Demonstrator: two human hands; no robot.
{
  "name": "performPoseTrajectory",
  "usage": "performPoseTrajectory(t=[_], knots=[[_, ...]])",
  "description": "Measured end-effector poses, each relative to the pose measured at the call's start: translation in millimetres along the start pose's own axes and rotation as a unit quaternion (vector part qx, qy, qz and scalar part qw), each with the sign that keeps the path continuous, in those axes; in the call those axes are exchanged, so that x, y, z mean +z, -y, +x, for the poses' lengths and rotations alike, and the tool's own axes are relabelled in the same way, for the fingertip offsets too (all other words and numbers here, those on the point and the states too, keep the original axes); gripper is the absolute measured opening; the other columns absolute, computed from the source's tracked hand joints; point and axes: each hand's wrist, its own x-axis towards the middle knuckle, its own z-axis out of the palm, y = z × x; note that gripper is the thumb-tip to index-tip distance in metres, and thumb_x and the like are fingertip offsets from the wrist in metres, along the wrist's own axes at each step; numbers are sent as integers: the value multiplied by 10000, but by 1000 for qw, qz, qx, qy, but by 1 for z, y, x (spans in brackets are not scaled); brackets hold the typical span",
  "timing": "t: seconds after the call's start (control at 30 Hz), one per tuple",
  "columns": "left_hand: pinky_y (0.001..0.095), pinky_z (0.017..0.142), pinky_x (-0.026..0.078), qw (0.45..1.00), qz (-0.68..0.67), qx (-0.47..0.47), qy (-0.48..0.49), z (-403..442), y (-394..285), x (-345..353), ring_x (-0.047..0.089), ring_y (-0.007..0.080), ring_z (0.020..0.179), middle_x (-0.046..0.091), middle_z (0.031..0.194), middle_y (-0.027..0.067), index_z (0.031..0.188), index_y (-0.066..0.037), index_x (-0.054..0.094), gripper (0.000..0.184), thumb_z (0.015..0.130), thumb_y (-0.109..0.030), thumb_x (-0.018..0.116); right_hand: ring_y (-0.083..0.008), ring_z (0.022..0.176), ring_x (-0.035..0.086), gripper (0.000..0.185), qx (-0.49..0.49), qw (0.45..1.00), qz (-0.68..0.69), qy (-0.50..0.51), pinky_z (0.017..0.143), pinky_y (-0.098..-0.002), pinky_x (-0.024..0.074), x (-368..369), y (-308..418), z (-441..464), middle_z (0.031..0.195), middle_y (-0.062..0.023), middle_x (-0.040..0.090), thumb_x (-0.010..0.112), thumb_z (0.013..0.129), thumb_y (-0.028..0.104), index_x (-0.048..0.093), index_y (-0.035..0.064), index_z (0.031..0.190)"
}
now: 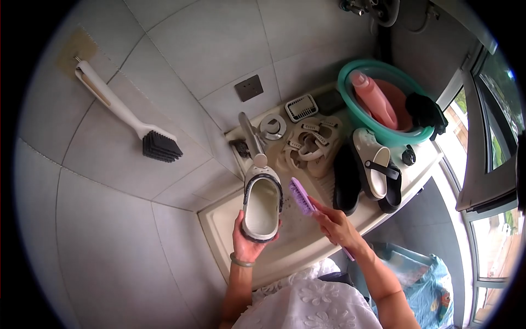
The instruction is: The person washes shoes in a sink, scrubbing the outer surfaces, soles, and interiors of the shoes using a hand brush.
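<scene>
My left hand [247, 243] grips a white clog [261, 211] with a dark rim from below, its opening facing up and its toe beneath the faucet [253, 140]. To the right of the clog, my right hand [335, 225] is closed around the handle of a purple brush [301, 196]. The brush head is apart from the clog, with its bristles facing left. Both hands are over the cream sink [230, 213]. No water can be made out at the faucet's mouth.
Pale sandals [313, 143], dark shoes [345, 178] and another white clog [372, 164] lie on the sink's ribbed side. Behind them stands a teal basin [350, 107] holding a pink bottle [375, 101]. A long-handled brush [115, 107] hangs on the left wall.
</scene>
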Motion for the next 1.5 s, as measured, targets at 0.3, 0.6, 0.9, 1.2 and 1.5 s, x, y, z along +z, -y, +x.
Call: performPoseTrajectory(t=[0.3,0.6,0.9,1.2,1.5], knots=[[328,970,431,981,123,49,-140,12,50,-17,561,164,1106,590,1196,25,1288,-91,521,430,913,-296,567,-445,854,648,368,-76,981,-167,-60,742,-449,509,53,-50,71,893,-287,651,499,956,222,557,44,1273],[296,912,447,958,178,82,-211,17,59,-55,569,130,1038,610,1097,16,1190,-65,577,328,902,-222,591,-316,843,653,348,-54,981,-154,-107,775,-394,482,79,-68,78,884,-274,626,472,984,279,602,31,1189],[522,773,543,977,132,-2,-168,30,23,-68,615,253,1065,635,1158,56,1226,-158,548,475,905,-504,496,-149,636,433,454,-89,982,-161,30,664,-308,449,50,-60,30,676,-104,470,503,989,266,441,160,1427],[539,771,519,973,141,-42,-177,23,37,-34,586,236,1115,600,1244,18,1307,-212,518,553,871,-552,498,-432,633,615,549,-209,914,-328,-115,606,-490,499,60,-52,62,695,-218,629,539,929,196,383,236,1454],[458,626,595,996,52,-55,50,-4,-4,-91,598,477,1049,417,1357,358,1487,-120,274,763,876,-533,472,-152,660,606,602,-121,956,-177,-198,647,-329,486,11,-43,91,702,-155,631,598,918,408,432,144,1433]])
